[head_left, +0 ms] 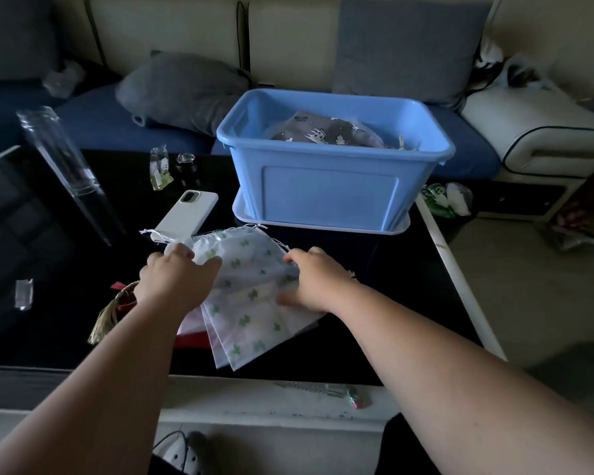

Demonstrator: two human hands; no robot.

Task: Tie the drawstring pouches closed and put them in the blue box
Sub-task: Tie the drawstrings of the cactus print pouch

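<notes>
Centrally, the left hand [180, 269] clamps curled fingers on the gathered mouth of the top pouch [246, 299] while the right hand [314, 279] seemingly pinches its other edge, steadying it for tying.

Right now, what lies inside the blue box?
A grey pouch with white prints lies in the blue box, a pale cord at its right. The front wall hides whatever is beneath it.

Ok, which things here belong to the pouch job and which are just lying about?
Job: white drawstring pouches with green print, blue box, grey patterned pouch inside it.
Lying about: white phone, clear plastic tube, small plastic packet, tassel.
</notes>
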